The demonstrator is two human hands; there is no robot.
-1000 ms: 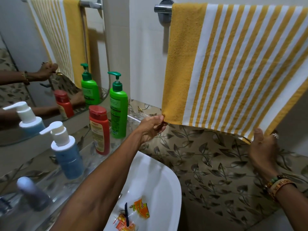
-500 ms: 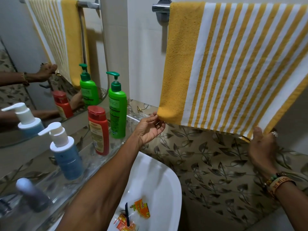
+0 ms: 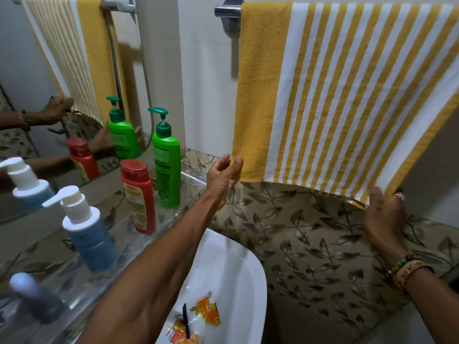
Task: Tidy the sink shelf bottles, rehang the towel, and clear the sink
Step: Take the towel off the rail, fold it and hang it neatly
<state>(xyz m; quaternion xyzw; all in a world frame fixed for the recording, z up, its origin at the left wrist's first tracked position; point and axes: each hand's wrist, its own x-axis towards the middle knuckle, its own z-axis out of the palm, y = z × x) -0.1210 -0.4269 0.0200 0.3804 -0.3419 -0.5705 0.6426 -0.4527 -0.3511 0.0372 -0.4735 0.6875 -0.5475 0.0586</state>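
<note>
The towel (image 3: 335,95), yellow with white stripes, hangs spread over the rail (image 3: 227,11) on the far wall. Its lower hem runs left to right between the 2 hands. The right hand (image 3: 382,214) pinches the hem's right corner, thumb on the front face and fingers tucked behind. The left hand (image 3: 222,175) is at the left corner with its fingers apart and relaxed. Its thumb tip touches or just overlaps the yellow edge, but nothing is clamped there. The hem looks lower at the right than at the left, though the wide lens may add to that. I judge the rehanging nearly done, with at most a small levelling tug left, and that tug would fall to the right hand, the only hand holding cloth.

The next step turns on where the sink (image 3: 238,269) lies: near and below, straight under the left forearm and well apart from the right hand. In it are orange wrappers (image 3: 207,309) and a dark thin thing (image 3: 185,319) I cannot identify. The free left hand is nearer to them. On the glass shelf (image 3: 191,181) at left, the green pump bottle (image 3: 166,170), red bottle (image 3: 137,197) and blue pump bottle (image 3: 92,242) stand upright in a row
</note>
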